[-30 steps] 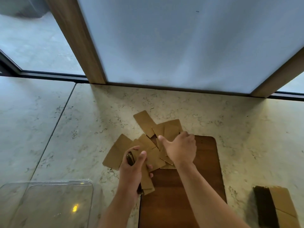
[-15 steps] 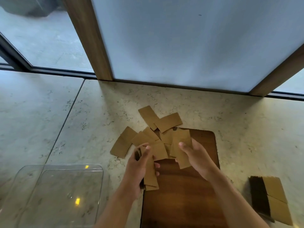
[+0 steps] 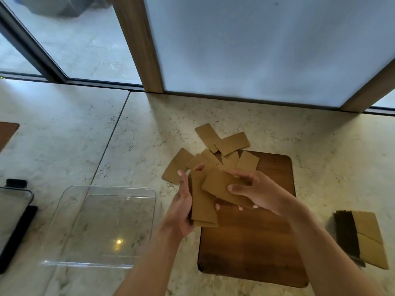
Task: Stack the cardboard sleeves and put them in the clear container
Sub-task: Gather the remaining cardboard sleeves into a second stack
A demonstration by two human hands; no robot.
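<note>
Nearest, the left hand grasps a small stack of cardboard sleeves upright by its long edges, thumb on the near side and fingers wrapped behind. The right hand pinches a single sleeve, laid at an angle across the top of the stack; thumb on its face, remaining fingertips under the lower edge. Both hands hover above the wooden board, clear of it.

Handling judgement: flattened sleeves look light, thin and fairly stiff, with matte faces that should grip well. Loose ones will likely slide on each other, so the stack is best squeezed across its edges and squared before transfer. A single sleeve is best taken by one short end.

Left of the hands, the clear container sits on the table, open side up. Nothing visible inside; the table pattern shows through its base.

At the right edge of the table, a separate bundle of sleeves lies flat, dark edge toward the board.

Farther out, the loose sleeves lie overlapped, partly on the board's far end, partly on the table. Several to collect; stacking judged partway done.
</note>
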